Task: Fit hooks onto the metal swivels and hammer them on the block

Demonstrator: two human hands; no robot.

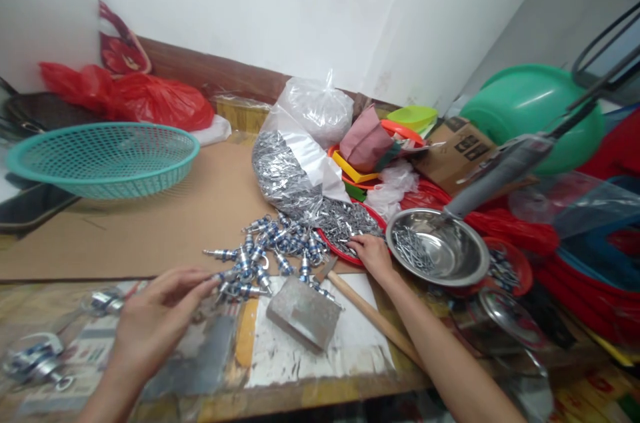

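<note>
1. Pinching a blue-and-silver fitting [226, 274] between thumb and forefinger, the left hand [159, 311] hangs above the front of a crowded workbench [280, 398], just beside a loose pile of matching fittings [257, 246]

2. The right hand [373, 255] dips into a red tray [334, 250] of small silver pieces [345, 220], fingertips down among them near the rim; the view is too soft there to tell whether they press together on one piece or merely rest on the heap

3. Smooth, rigid metal by its look, the fitting should handle as a light, hard object, hardly fragile but apt to slip or roll between the fingers; the blue-banded middle of its body offers the surest hold, leaving both ends free

4. Thin and stiff, the silver pieces are probably very light and prone to slide or catch on one another; a fingertip pinch at one end, clear of its neighbours, suits them best

5. Between the hands, a grey metal block [306, 311] rests on a white sheet [365, 346], with a wooden-handled hammer [373, 311] lying aslant to its right

6. Behind the tray, a clear bag [285, 173] bulges with similar pieces, while a steel bowl [465, 246] at right holds thin pins [410, 248]
</note>
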